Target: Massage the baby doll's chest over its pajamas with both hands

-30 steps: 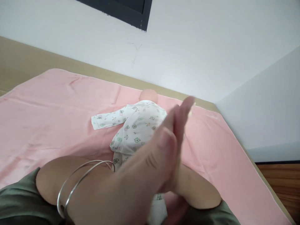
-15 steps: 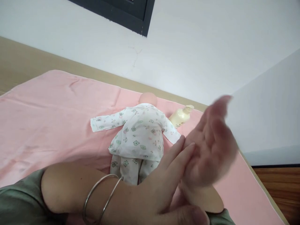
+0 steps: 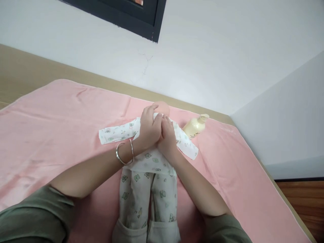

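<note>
A baby doll [image 3: 141, 182] in a white long-sleeved top and white trousers with small printed animals lies stretched out on a pink sheet [image 3: 60, 135]. Both of its sleeves are spread outward. My left hand [image 3: 150, 126], a silver bangle at its wrist, rests over the doll's upper body just below the smooth round head [image 3: 162, 107]. Against it, on the right, lies my right hand [image 3: 167, 136]. The two hands touch, fingers extended and slightly curved, holding nothing that shows. They hide the chest or back area beneath, so I cannot tell which way the doll faces.
A cream pump bottle [image 3: 195, 127] lies tilted on the sheet, right of the doll's head. A white wall [image 3: 197, 67] with a dark frame [image 3: 141, 23] rises behind. Brown wood [image 3: 298, 199] shows at the lower right.
Both hands have moved from the right foreground, where they were pressed together in the air, forward and left onto the doll's upper body. The doll's trousers are now uncovered.
</note>
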Available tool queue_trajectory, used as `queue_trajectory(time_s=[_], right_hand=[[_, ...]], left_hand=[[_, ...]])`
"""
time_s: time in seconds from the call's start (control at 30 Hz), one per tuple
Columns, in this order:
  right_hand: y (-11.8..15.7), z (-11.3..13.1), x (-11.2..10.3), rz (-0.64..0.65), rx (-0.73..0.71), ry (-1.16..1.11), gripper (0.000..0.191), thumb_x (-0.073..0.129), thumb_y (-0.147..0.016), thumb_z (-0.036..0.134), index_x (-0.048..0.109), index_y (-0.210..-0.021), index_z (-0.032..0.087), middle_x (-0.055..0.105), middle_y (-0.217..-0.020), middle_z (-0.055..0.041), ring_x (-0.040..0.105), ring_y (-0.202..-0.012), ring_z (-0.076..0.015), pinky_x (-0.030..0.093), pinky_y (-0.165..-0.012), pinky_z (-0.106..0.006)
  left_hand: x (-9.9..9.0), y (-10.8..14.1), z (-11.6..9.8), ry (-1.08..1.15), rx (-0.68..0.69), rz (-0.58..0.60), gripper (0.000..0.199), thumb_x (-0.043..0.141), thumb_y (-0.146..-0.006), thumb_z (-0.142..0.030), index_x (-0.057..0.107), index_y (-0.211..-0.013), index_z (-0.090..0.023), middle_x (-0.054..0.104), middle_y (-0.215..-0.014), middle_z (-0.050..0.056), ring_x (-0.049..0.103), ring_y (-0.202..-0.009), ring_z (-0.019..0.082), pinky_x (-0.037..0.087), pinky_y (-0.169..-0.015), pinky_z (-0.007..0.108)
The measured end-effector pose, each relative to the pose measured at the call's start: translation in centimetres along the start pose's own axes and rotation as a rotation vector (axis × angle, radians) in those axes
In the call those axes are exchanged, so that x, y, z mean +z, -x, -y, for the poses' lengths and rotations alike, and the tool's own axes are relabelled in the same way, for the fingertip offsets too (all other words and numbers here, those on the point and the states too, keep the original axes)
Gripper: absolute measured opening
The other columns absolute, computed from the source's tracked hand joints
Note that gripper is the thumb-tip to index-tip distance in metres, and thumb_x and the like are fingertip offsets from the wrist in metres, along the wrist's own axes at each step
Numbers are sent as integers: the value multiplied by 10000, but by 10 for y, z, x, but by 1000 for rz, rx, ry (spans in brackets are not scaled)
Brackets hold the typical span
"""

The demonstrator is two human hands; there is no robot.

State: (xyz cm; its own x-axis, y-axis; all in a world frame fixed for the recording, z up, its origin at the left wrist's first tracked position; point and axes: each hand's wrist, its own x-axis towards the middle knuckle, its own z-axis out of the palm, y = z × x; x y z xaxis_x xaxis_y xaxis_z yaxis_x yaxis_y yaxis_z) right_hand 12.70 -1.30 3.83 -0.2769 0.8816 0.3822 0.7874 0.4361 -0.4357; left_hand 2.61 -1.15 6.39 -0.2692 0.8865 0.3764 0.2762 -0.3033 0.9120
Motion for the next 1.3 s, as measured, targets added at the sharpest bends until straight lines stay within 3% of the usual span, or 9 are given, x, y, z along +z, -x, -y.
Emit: queue_trajectory(time_s=[0.1, 0.23, 0.43, 0.63, 0.73, 0.93, 1.1, 1.2, 1.3], right_hand=[[-1, -5, 8, -24, 96, -48, 475, 303, -1000, 205, 524, -1420, 215, 498, -1528, -88, 360, -1481, -247, 257, -1246, -530], [1, -6, 13, -36, 111, -41, 476, 287, -988, 175, 592, -1353, 196, 493, -1537, -84, 367, -1482, -224, 264, -1249, -493], [3, -5, 17, -40, 93, 16, 498, 280, -985, 166, 577, -1384, 171, 491, -1538, -100, 354, -1494, -226, 229, -1255, -517], [-7, -34, 6, 113, -60, -23, 495, 372, -968, 237, 536, -1432, 179, 457, -1562, -84, 331, -1507, -226, 208, -1260, -508], [-12, -43, 1, 138, -31, 11, 528, 389, -979, 313, 472, -1481, 171, 394, -1599, -98, 293, -1522, -263, 194, -1252, -549], [7, -17, -2, 88, 155, 148, 619, 377, -996, 371, 377, -1510, 24, 381, -1580, -229, 302, -1505, -361, 228, -1232, -596], [31, 8, -1, 87, -57, 193, 571, 366, -985, 259, 408, -1490, -5, 368, -1580, -246, 259, -1526, -346, 246, -1246, -570], [18, -5, -2, 165, -174, 128, 546, 346, -976, 224, 446, -1484, 50, 380, -1596, -167, 245, -1538, -280, 210, -1273, -521], [-6, -29, -5, 189, -65, 110, 551, 355, -994, 292, 438, -1496, 80, 389, -1595, -149, 274, -1526, -306, 227, -1255, -548]], left_hand=[[7, -8, 28, -112, -9, -33, 351, 431, -908, -207, 553, -1233, -161, 535, -1311, 148, 501, -1313, 281, 393, -1171, 476], [12, -3, 43, -156, -5, -35, 355, 429, -891, -193, 553, -1222, -167, 535, -1271, 147, 508, -1278, 285, 416, -1136, 487], [7, 2, 51, -210, 73, 8, 299, 399, -887, -177, 590, -1117, -185, 609, -1161, 123, 575, -1147, 267, 463, -1081, 479], [4, 5, 57, -265, 88, 64, 380, 399, -893, -210, 591, -1219, -164, 657, -1217, 140, 596, -1168, 288, 455, -1080, 507], [2, 5, 59, -283, 97, 88, 403, 410, -883, -219, 586, -1242, -171, 657, -1246, 133, 590, -1189, 290, 450, -1088, 507], [-5, 4, 64, -301, 130, 111, 377, 453, -835, -231, 619, -1169, -180, 668, -1230, 111, 585, -1192, 272, 435, -1122, 469], [-8, 2, 67, -314, 113, 143, 411, 436, -845, -230, 625, -1206, -174, 649, -1307, 115, 562, -1252, 271, 402, -1163, 485], [-7, 1, 67, -306, 124, 157, 414, 414, -851, -218, 642, -1192, -166, 655, -1305, 121, 562, -1261, 268, 390, -1175, 481], [-5, 1, 68, -314, 151, 146, 410, 420, -853, -233, 648, -1186, -164, 669, -1283, 126, 571, -1245, 273, 398, -1167, 487]])
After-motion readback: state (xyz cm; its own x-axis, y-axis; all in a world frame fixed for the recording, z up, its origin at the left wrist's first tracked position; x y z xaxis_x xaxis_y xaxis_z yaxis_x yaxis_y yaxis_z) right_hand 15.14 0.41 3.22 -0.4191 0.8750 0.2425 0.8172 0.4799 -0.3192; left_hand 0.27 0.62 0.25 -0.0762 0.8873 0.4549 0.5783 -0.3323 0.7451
